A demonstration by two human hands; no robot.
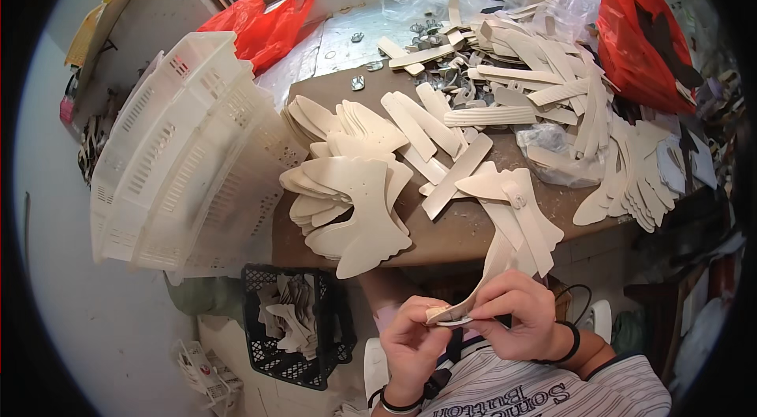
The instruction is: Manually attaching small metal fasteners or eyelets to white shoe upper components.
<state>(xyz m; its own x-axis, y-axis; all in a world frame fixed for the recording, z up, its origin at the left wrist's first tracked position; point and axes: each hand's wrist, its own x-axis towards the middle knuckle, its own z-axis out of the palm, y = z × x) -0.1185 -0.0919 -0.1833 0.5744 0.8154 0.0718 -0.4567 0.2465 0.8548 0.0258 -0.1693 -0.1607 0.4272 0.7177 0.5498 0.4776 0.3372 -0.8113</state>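
Observation:
Close to my body, my left hand (412,344) pinches the end of a cream ribbed strap (495,259) between thumb and fingers. From the other side my right hand (516,314) grips the same strap near its end, where a thin pale or metallic edge shows between my fingertips. What that edge is I cannot make out. The strap bends upward to a cream cut shoe-upper piece (520,195) with a round fitting on it, lying at the table's front edge. Left of it sits a stack of curved cream shoe-upper pieces (359,220).
A heap of cream straps (520,62) and metal buckles (426,29) covers the back of the brown table (315,258). Stacked white plastic crates (169,180) stand at the left. Red plastic bags (635,31) are behind. A black crate (272,362) with cut pieces stands on the floor.

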